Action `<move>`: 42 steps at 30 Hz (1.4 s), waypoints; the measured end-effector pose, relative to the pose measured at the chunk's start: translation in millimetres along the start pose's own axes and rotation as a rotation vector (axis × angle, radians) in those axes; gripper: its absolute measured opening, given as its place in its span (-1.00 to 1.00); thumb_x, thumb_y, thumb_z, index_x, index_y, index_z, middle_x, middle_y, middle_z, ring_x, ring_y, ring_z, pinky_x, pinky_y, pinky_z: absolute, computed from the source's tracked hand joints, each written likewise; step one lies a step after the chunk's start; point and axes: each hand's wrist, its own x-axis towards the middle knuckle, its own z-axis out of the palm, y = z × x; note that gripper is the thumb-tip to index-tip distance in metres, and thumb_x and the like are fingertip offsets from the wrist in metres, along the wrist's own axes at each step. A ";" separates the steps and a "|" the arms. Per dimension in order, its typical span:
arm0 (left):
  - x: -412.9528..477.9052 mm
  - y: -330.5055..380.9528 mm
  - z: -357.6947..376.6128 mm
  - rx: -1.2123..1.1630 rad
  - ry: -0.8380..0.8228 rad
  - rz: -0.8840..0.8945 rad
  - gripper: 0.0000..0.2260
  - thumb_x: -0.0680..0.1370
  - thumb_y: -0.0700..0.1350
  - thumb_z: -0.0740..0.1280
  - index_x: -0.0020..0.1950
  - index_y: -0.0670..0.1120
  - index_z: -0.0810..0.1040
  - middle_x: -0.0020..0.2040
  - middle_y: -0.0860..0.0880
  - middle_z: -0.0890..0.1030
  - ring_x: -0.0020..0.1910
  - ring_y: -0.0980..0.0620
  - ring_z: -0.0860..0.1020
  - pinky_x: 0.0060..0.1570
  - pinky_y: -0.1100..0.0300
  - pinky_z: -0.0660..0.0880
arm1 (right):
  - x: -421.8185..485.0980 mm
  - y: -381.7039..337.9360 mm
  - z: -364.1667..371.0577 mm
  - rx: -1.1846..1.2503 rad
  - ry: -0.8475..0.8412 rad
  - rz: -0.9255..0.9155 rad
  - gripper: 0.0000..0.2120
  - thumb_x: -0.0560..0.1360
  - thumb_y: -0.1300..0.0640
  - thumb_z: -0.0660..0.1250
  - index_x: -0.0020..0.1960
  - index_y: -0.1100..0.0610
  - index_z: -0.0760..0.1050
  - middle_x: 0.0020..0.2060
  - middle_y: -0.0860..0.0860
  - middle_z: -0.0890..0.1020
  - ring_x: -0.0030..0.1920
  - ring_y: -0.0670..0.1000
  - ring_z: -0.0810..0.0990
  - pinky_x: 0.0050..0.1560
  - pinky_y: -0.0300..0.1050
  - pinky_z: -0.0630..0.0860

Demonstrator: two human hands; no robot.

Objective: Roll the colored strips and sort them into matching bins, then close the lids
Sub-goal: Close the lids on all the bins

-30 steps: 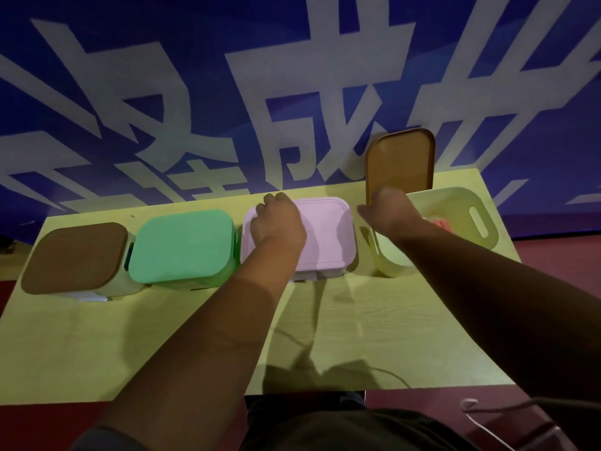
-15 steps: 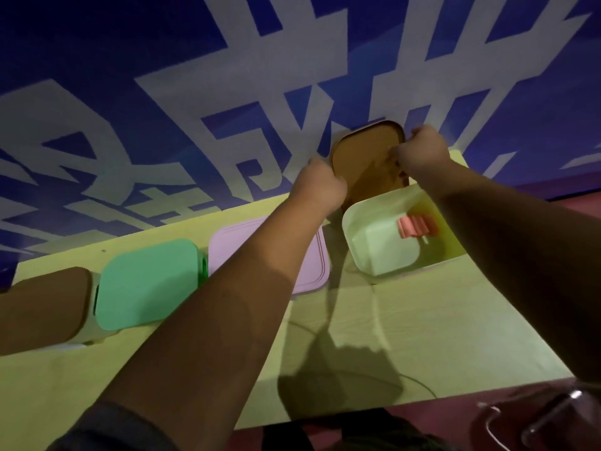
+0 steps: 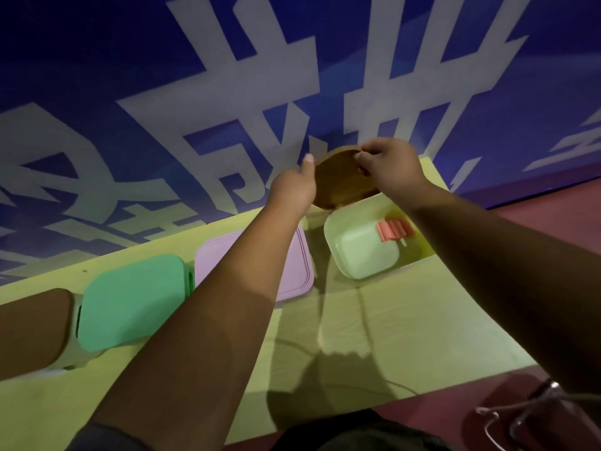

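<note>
Gripping the brown lid [image 3: 338, 180] with both hands, head view. The left hand [image 3: 294, 190] holds the lid's left edge with the thumb up along the rim; its other fingers are hidden behind the lid. The right hand [image 3: 387, 167] pinches the top right edge, fingers curled. The lid is tilted, raised over the far rim of the open bin [image 3: 367, 255]. Its lower edge is close to that rim, but cannot tell if they touch.

The open bin is pale and sits near the far right corner of the table [image 3: 374, 336]. A coral strip roll [image 3: 393, 230] lies inside it, in the far right part, near the bin wall.

Three more bins run leftward in a row along the far edge:
- The pink-lidded bin [image 3: 302, 265] is just beside the open bin, lid on, partly covered by the left forearm.
- The green-lidded bin [image 3: 130, 301] is next and close against the pink one, lid on.
- The brown-lidded bin [image 3: 29, 330] is at the left end, cut off by the frame edge, lid on.

Both forearms reach across the table from the near edge and throw shadows on the wood. A blue banner [image 3: 195, 60] with large white characters stands behind the far edge. The red floor [image 3: 553, 216] shows at right, with a thin cable [image 3: 507, 415] lying past the near right corner. Dark clothing shows at bottom centre.
</note>
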 end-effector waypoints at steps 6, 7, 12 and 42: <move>-17.5 -15.0 -1.2 -1.034 -0.199 -0.288 -0.56 0.68 -0.04 0.45 0.49 -0.15 0.44 0.33 -0.18 0.55 0.11 -0.22 0.75 0.11 -0.12 0.73 | -64.9 -22.9 -9.0 -0.150 0.077 -0.227 -0.78 0.66 0.16 0.41 0.27 0.03 0.70 0.08 -0.07 0.62 0.01 -0.11 0.58 0.06 -0.34 0.50; -21.0 -17.8 0.2 -1.074 -0.209 -0.269 -0.63 0.65 -0.16 0.48 0.42 -0.21 0.50 0.32 -0.25 0.58 0.08 -0.22 0.76 0.11 -0.12 0.73 | -75.6 -25.5 -10.7 -0.178 0.084 -0.245 -0.78 0.65 0.19 0.41 0.26 0.03 0.70 0.08 -0.07 0.60 0.02 -0.10 0.57 0.06 -0.33 0.49; -33.8 -35.2 11.3 -1.045 -0.137 -0.206 -0.73 0.58 -0.42 0.42 0.26 -0.31 0.52 0.14 -0.32 0.71 -0.02 -0.24 0.78 0.01 -0.14 0.74 | -116.5 -18.4 -28.0 -0.233 0.038 -0.236 -0.71 0.62 0.31 0.27 0.17 0.06 0.69 0.08 -0.04 0.57 0.04 -0.04 0.57 0.05 -0.28 0.50; -53.0 -46.7 115.5 0.359 0.296 -0.133 -0.64 0.73 0.06 0.33 0.30 -0.22 0.63 0.26 -0.23 0.62 0.22 -0.23 0.64 0.13 0.04 0.54 | -41.0 112.1 -60.5 -0.440 -0.165 0.154 -0.34 0.60 -0.17 0.45 0.49 0.22 0.34 0.40 0.20 0.41 0.29 0.26 0.56 0.27 0.16 0.58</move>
